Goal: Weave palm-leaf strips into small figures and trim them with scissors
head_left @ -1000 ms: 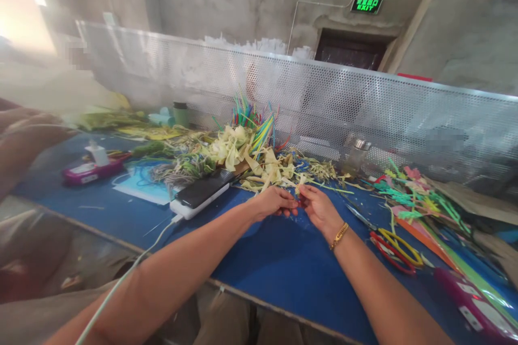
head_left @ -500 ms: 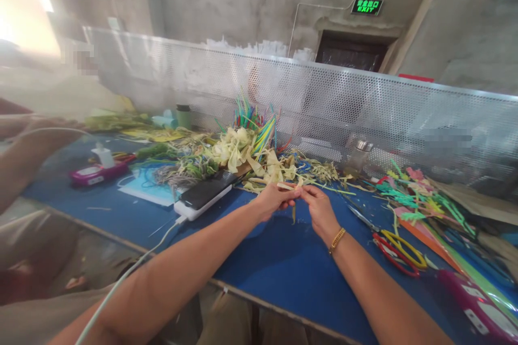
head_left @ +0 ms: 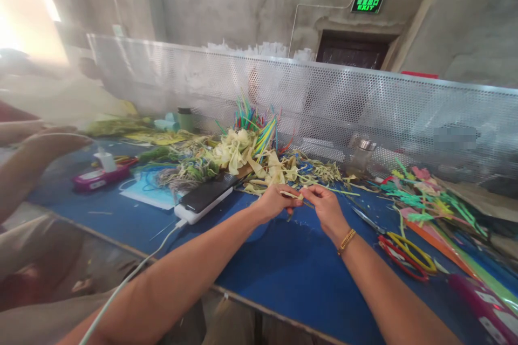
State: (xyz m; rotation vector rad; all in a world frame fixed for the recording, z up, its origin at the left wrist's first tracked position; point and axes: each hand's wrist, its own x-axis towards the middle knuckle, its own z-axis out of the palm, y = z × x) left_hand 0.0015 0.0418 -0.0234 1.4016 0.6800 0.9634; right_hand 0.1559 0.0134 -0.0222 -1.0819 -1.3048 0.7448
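Observation:
Over the blue table (head_left: 291, 280), my left hand (head_left: 275, 204) is closed on a thin pale stem-like strip (head_left: 288, 194). My right hand (head_left: 325, 209), below a gold bracelet on its wrist, pinches the same piece near its right end, and the fingertips of both hands almost meet. A short dark end hangs beneath the left fingers. Just behind the hands lies a heap of pale yellow-green strips and petal-like pieces (head_left: 279, 170). Exactly what the small piece is made of cannot be made out.
Left of my hands lie a phone (head_left: 208, 192) on a white power bank, with a cable, and a blue sheet (head_left: 149, 191). To the right are red-and-yellow-handled scissors (head_left: 404, 256), colourful craft pieces (head_left: 429, 194) and a purple device (head_left: 485, 307). A co-worker's arm (head_left: 36, 156) reaches in at left.
My right hand has moved slightly right and down, its fingertips now a little apart from the left ones. The dangling strip end under the left hand looks shorter. The view has shifted slightly.

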